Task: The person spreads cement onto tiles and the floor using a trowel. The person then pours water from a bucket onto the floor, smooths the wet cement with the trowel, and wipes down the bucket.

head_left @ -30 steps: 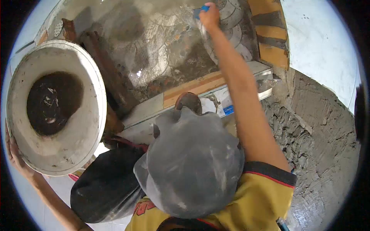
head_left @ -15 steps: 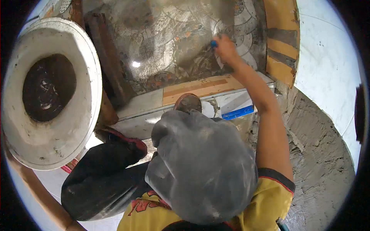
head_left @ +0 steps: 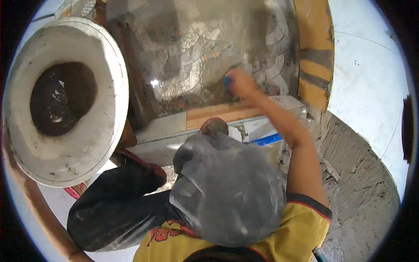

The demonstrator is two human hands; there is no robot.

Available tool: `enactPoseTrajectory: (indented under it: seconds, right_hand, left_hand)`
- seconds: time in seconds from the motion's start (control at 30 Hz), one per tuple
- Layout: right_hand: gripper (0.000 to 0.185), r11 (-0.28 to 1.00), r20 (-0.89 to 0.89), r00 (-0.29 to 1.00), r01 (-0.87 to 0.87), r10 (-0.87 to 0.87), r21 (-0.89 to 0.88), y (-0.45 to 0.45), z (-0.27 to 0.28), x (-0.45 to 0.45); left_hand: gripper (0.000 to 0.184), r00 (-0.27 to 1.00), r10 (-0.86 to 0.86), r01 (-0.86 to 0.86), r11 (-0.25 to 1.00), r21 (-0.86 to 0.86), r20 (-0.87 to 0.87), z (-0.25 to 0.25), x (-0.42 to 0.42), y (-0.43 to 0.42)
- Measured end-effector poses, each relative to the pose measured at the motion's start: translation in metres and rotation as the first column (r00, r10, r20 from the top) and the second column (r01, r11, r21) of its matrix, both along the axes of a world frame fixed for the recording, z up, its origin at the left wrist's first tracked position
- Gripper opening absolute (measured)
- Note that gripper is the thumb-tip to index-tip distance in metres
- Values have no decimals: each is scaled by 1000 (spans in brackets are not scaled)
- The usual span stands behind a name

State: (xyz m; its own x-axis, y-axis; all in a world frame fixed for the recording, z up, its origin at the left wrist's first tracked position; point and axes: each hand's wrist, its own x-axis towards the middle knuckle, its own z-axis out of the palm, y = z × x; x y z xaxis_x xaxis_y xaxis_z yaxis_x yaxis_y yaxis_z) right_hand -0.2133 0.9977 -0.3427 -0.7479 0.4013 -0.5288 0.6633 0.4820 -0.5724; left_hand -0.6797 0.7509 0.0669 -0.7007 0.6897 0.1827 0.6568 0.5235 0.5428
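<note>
My right hand point(head_left: 242, 84) is closed around a small blue-handled tool point(head_left: 227, 82) over the wet, mortar-smeared patterned tiles point(head_left: 198, 65). Motion blur hides the tool's working end. At the left, a large off-white bucket point(head_left: 115, 94) leans toward the tiled area, with dark wet material inside it. My left forearm point(head_left: 39, 209) runs up along the bucket's outer side; the left hand itself is hidden behind the bucket, so its fingers do not show.
Yellow boards point(head_left: 313, 26) stand along the right side of the tiles. Rough grey mortar point(head_left: 358, 157) covers the floor at right, bordered by white tiles point(head_left: 362, 61). A wooden strip point(head_left: 218, 114) and a blue strip point(head_left: 267, 139) lie in front of my knee point(head_left: 231, 187).
My right hand has moved nearer to me and slightly left with the blue-handled tool. The bucket has shifted a little up and right in view, and the whole view has moved slightly.
</note>
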Motion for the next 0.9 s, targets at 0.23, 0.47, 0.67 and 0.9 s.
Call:
enactPoseTrajectory:
  seconds: [0.23,0.47,0.67,0.9]
  right_hand:
    - [30,927,-192,980,115,-47,358,19,-66,-98]
    - [35,286,-70,371,568,-926,-772,166,16,-83]
    - [25,223,5,442,461,-897,-859,93,58,-143]
    - [15,837,-354,918,332,-181,435,99,-7,-168]
  left_hand:
    - [50,924,78,-140,980,141,375,-7,7,-6]
    - [45,962,90,-119,988,102,256,-10,-13,-3]
    - [41,937,58,-104,988,117,344,-3,8,26]
    - [49,955,-19,-26,989,147,297,-6,24,52]
